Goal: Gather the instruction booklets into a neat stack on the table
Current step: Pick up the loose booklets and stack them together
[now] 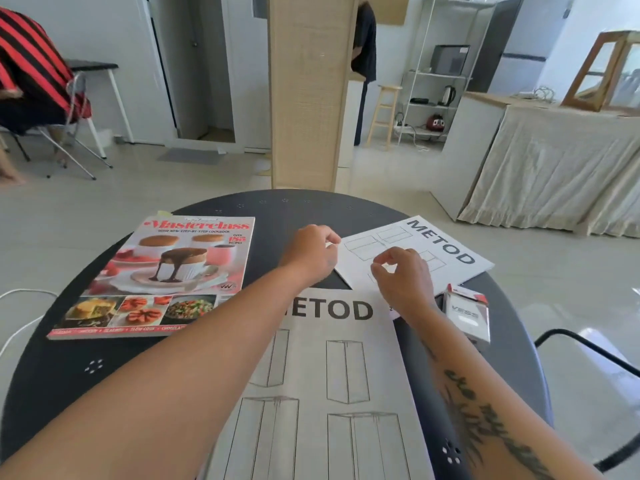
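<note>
Two white METOD instruction booklets lie on the round dark table (69,393). The near booklet (332,375) lies flat in front of me, partly under my forearms. The far booklet (446,244) sits skewed at the back right, its near corner overlapping the near booklet's top edge. My left hand (311,252) pinches the far booklet's left corner. My right hand (403,278) hovers over the middle of the far booklet, fingers curled, thumb and forefinger apart, holding nothing.
A pink Masterclass cookbook (166,271) lies on the table's left half. A small white and red VESS pack (467,315) lies near the right rim. A white cable (20,327) hangs off the left edge, and a black chair frame (588,344) stands to the right.
</note>
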